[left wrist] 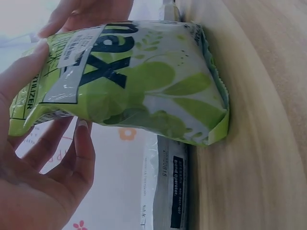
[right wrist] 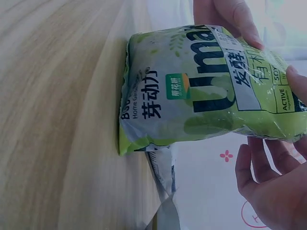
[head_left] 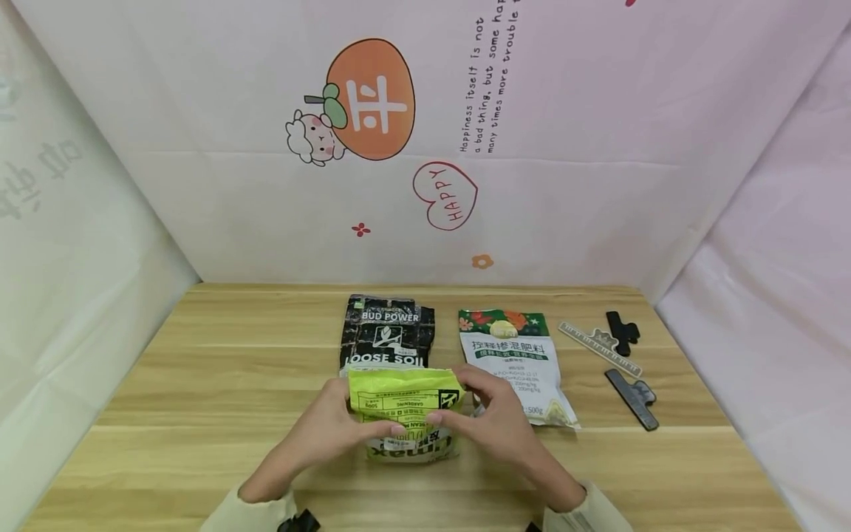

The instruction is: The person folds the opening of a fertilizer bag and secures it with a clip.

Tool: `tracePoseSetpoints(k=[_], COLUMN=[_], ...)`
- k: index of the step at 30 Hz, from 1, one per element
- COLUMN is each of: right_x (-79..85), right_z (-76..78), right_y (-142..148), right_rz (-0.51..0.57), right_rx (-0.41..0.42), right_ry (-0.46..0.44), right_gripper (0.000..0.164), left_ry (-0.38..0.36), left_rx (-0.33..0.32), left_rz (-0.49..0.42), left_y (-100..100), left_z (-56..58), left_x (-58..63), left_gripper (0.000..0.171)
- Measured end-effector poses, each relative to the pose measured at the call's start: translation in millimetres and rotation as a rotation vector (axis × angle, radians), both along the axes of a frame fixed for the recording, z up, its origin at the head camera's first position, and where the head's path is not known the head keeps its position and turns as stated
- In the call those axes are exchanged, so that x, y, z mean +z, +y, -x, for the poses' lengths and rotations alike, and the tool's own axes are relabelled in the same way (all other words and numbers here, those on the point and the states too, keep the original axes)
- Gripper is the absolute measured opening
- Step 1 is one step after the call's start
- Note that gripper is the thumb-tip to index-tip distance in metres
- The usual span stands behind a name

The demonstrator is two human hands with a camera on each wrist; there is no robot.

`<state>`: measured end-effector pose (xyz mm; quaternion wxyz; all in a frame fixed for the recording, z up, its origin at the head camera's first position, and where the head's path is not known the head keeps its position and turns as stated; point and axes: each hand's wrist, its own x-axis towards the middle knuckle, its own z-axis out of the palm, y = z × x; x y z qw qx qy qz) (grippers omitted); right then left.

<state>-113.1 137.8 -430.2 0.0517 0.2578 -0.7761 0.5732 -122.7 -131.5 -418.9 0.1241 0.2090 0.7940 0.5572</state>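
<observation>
Lime-green and white, a plump fertilizer bag (head_left: 407, 403) is held upright at the desk (head_left: 199, 414) between the left hand (head_left: 335, 420) and the right hand (head_left: 499, 420), both partly closed and gripping its upper sides with thumbs on the near face and fingers behind. Just beyond the left hand lies a black soil bag (head_left: 387, 334); a white pouch (head_left: 510, 358) lies just beyond the right hand, with two dark clips (head_left: 631, 400) and a clear ruler (head_left: 588, 339) farther to that hand's right.

Pale, creased cloth (head_left: 585, 214) hangs behind the wood-grain table (head_left: 199, 414), a red heart (head_left: 435, 168) printed on it. Side cloths (head_left: 791, 295) wall us in left and right.
</observation>
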Motion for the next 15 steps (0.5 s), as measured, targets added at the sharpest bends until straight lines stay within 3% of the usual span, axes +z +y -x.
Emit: tracePoseSetpoints(k=[5, 15], right_x=[2.8, 12.0], right_z=[0.6, 2.9], right_y=[3, 6], right_rz=[0.025, 0.052], right_rx=[0.031, -0.016], right_ry=[0.010, -0.044], right_gripper=[0.023, 0.005], left_ry=[-0.044, -0.107], left_rx=[-0.002, 0.028], left_rz=[-0.028, -0.030], left_y=[-2, -12], left_z=[1.0, 1.7], left_x=[2.6, 12.6], left_gripper=[0.045, 0.029])
